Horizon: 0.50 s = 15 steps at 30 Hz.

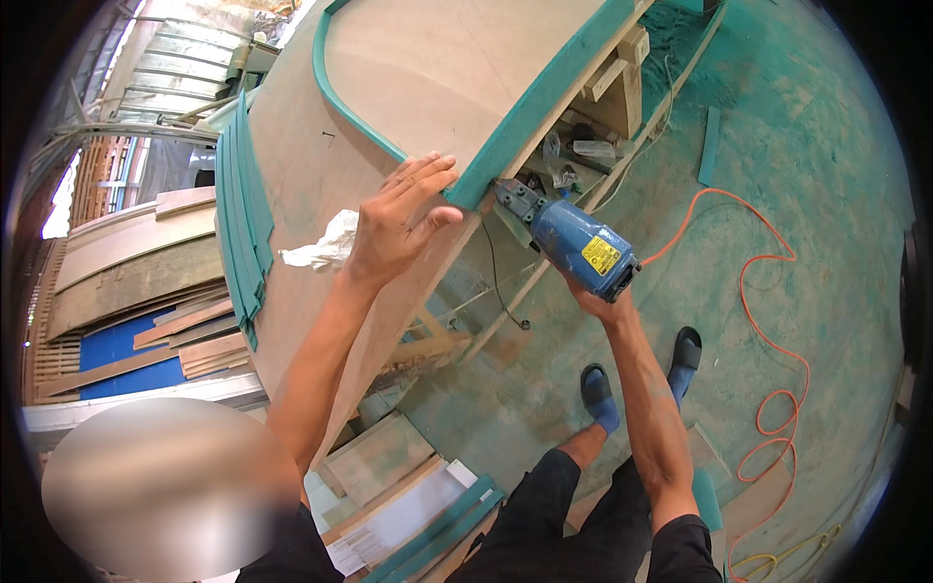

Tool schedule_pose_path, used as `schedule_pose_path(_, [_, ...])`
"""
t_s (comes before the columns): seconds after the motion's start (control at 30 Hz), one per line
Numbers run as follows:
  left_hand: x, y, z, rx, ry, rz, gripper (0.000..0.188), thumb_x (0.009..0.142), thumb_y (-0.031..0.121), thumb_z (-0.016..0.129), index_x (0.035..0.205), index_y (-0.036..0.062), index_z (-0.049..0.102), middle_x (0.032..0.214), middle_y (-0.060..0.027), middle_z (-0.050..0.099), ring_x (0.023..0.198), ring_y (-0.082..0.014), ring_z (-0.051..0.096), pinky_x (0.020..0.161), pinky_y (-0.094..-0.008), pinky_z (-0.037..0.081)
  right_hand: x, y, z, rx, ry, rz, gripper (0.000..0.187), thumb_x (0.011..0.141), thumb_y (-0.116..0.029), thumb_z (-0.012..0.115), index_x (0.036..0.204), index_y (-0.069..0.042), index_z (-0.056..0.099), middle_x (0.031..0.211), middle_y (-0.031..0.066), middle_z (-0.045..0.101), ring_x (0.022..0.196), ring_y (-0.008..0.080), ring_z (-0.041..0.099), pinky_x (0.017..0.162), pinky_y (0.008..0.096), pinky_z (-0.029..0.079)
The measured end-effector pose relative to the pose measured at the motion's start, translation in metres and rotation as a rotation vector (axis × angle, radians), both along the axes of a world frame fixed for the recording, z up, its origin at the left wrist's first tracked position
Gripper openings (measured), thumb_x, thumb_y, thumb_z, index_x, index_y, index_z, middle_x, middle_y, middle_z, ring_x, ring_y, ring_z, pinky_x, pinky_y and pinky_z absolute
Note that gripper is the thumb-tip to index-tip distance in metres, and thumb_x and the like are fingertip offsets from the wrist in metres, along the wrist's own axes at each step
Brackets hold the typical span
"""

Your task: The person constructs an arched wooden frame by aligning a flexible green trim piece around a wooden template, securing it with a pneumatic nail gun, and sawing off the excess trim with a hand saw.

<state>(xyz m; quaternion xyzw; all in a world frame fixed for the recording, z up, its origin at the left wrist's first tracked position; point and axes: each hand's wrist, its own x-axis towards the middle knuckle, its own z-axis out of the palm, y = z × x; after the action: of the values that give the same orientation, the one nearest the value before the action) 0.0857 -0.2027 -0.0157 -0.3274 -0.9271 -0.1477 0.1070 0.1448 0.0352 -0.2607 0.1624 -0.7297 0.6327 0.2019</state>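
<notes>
We press our left hand [403, 219], fingers flat and holding nothing, beside the stiff green edge strip [539, 107] on the plywood bench [408, 87], while our right hand [595, 296] wraps the heavy-looking blue power tool [573, 243] just beyond the fingertips.

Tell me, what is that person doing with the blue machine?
A person stands at a big plywood panel that has teal strips along its edges. Their left hand lies flat on the panel, beside the end of a teal strip. Their right hand grips a blue power tool and points its metal nose at the end of that strip, at the panel's edge. An orange cord snakes over the green, dusty floor. A crumpled white rag lies on the panel near the left hand.
</notes>
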Motion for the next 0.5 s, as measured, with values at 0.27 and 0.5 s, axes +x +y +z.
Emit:
schedule_pose_path(0.27, [-0.008, -0.006, -0.003, -0.088, 0.228, -0.077, 0.031, 0.081, 0.03, 0.081, 0.098, 0.0047, 0.071, 0.105, -0.008, 0.076, 0.105, -0.0272, 0.074, 0.087, -0.0386, 0.062, 0.009, 0.001, 0.013, 0.091, -0.076, 0.132, 0.027, 0.073, -0.014, 0.083, 0.097, -0.009, 0.071, 0.091, 0.0028, 0.073, 0.084, 0.0201, 0.069, 0.076, 0.0353, 0.05])
schedule_pose_path(0.5, [-0.011, 0.003, 0.001, -0.061, 0.117, -0.059, 0.036, 0.083, 0.03, 0.079, 0.107, 0.004, 0.073, 0.111, -0.0118, 0.076, 0.111, -0.0311, 0.072, 0.095, -0.0438, 0.059, 0.019, -0.003, -0.017, 0.054, -0.061, 0.147, 0.046, 0.08, -0.022, 0.08, 0.124, -0.019, 0.068, 0.119, 0.002, 0.073, 0.116, 0.0276, 0.063, 0.101, 0.0428, 0.042])
